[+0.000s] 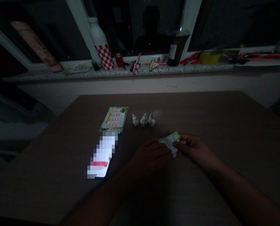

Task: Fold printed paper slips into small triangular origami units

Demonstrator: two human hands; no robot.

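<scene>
A partly folded piece of paper [171,140], white with green-yellow edges, is between my two hands above the wooden table [224,119]. My left hand [151,153] holds its left side, with the fingers laid across the paper and the thumb out of sight. On the right, my right hand [196,149] pinches the paper's edge between thumb and fingers. Just beyond the hands, three small folded paper pieces [143,120] stand in a row, pointed at the top. Left of them lies a stack of printed paper sheets [115,119].
A lit phone [102,155] lies left of my left arm, near the sheets. Along the granite windowsill [80,73] stand a red-and-white checkered bottle [104,51], a small red jar [118,60], a dark pouch [176,51] and a yellow object [209,58]. The room is dim.
</scene>
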